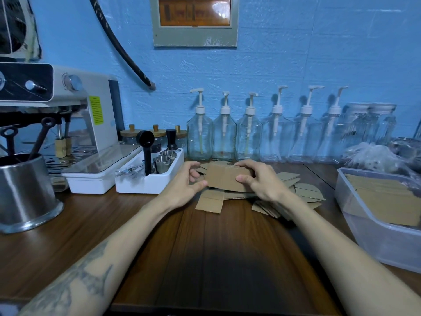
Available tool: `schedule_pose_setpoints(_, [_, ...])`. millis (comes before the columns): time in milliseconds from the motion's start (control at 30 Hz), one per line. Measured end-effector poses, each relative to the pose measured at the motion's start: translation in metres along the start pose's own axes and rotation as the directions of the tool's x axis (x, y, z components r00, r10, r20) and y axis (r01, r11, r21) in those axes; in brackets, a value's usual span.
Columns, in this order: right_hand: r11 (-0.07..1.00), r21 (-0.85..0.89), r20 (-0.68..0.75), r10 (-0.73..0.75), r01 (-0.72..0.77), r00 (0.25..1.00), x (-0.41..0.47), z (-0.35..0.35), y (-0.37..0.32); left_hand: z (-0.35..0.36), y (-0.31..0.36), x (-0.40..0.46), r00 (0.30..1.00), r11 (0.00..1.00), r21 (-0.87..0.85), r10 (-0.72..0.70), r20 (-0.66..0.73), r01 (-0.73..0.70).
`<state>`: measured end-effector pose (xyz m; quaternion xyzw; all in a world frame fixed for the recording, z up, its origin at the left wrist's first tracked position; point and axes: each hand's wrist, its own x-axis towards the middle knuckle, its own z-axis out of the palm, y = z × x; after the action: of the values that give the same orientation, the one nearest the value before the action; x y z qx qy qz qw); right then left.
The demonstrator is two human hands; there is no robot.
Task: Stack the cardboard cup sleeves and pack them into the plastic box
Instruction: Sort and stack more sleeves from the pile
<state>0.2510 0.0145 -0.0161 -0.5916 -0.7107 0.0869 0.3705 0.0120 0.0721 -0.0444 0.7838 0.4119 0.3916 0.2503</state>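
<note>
A small stack of flat brown cardboard cup sleeves (pixel 224 177) is held above the wooden table, gripped at both ends. My left hand (pixel 185 182) holds its left end, thumb in front and fingers behind. My right hand (pixel 257 179) grips the right end the same way. Under and around the hands, several loose sleeves (pixel 210 201) lie scattered on the table, spreading to the right (pixel 307 190). The clear plastic box (pixel 373 229) stands at the right edge, with flat sleeves (pixel 387 197) lying inside it.
A white tray of metal cups and tools (pixel 148 176) sits just left of the hands. An espresso machine (pixel 68 115) and a steel pot (pixel 25 190) stand further left. Pump bottles (pixel 248 133) line the blue wall. Plastic bags (pixel 373 153) lie behind the box.
</note>
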Motion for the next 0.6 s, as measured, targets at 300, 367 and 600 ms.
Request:
schedule_pose_setpoints(300, [0.996,-0.034,-0.008,0.082,-0.082,0.997,-0.002,-0.008,0.015,0.000,0.010,-0.013,0.990,0.883,0.468,-0.045,0.136,-0.024])
schedule_pose_setpoints(367, [0.996,-0.030,-0.002,0.082,-0.082,0.997,-0.001,-0.008,0.015,0.006,0.015,-0.016,0.981,0.841,0.541,-0.104,0.164,-0.001])
schedule_pose_setpoints(600, [0.996,-0.022,0.005,0.084,-0.084,0.996,-0.002,-0.006,0.012,0.014,0.021,-0.016,0.963,0.814,0.581,-0.156,0.219,0.000])
